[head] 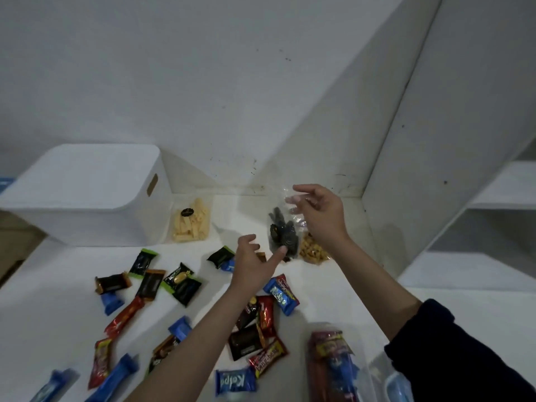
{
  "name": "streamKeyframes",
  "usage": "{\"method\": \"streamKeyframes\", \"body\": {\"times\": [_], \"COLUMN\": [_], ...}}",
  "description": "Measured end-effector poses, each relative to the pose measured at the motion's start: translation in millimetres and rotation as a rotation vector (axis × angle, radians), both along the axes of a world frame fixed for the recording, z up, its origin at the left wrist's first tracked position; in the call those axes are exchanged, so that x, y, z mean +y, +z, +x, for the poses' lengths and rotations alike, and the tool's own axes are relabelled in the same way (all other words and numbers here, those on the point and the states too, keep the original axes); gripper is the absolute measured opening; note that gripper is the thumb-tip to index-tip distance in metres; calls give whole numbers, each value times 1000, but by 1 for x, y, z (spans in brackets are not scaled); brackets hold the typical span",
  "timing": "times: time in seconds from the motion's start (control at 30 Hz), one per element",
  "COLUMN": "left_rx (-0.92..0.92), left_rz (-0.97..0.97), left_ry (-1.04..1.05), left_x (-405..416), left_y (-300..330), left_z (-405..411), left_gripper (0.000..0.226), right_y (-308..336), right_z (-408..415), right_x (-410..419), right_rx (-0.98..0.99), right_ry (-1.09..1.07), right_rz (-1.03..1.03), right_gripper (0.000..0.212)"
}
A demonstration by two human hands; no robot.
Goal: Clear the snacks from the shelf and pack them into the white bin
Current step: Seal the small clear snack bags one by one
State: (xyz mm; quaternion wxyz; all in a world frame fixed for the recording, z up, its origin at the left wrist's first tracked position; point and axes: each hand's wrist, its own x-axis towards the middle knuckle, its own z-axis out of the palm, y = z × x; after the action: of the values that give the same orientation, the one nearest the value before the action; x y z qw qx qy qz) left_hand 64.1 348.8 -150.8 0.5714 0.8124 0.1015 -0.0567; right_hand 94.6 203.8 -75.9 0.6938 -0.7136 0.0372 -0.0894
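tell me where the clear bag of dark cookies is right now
In the head view the clear bag of dark cookies is right of centre near the shelf's back wall, held by the right hand, with the left hand touching its bottom.

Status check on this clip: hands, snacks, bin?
Right hand pinching clear bag of dark cookies; left hand open, touching it. White bin back left. Wrapped snacks litter shelf.
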Motion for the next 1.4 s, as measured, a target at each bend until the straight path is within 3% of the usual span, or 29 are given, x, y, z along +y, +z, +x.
{"method": "streamKeyframes", "body": {"times": [0.2, 0.43, 0.73, 1.07, 1.4], "left_rx": [-109, -211, -310, -524, -574], "left_rz": [-111, -245, -243, -240, -170], "left_ry": [-48, -169, -132, -120, -139], "left_x": [9, 7, 8, 4, 3], "left_y": [65, 103, 117, 126, 129], "left_z": [-18, -49, -66, -69, -73], "left_gripper": [61, 3, 17, 25, 22], "right_y": [27, 42, 50, 75, 87], "right_z": [-54, -84, -95, -92, -92], "right_x": [-26, -39, -42, -44, -29], "right_rx": [-3, -19, -71, -189, -297], "right_ry": [137, 238, 220, 254, 308], "right_rz": [-81, 5, -15, -479, -549], "right_gripper": [16, 12, 15, 15, 26]}}
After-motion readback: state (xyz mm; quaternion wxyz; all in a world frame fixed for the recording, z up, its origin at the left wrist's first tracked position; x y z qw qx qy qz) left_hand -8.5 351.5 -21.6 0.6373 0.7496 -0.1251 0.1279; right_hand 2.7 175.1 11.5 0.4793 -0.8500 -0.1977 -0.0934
